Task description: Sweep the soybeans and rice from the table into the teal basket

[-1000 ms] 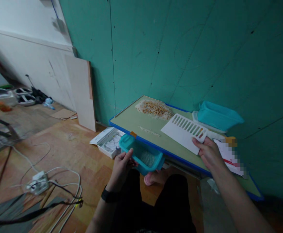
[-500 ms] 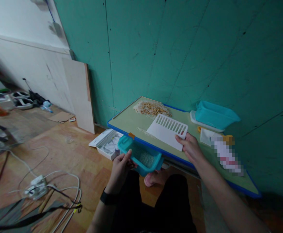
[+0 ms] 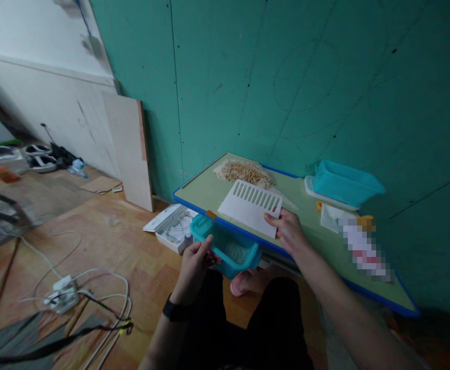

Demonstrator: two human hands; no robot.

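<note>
With my right hand I grip the right end of a white slotted scraper, which lies low over the tabletop by its front edge. A turquoise plastic bin is in my left hand, thumb over its rim, just below that edge. Pale grains, rice-like, cover part of the bin's floor. Behind the scraper spreads a pile of yellow beans mixed with pale grains. A thin trail of grains lies to the right of the scraper.
A second turquoise bin stands on a white lid at the table's back right. Near it lie a white bag and a blurred packet. An open white box sits on the floor, and cables with a power strip lie at left.
My right hand has moved the scraper left and toward the table's front edge, above the bin. The left hand holds the bin in nearly the same place.
</note>
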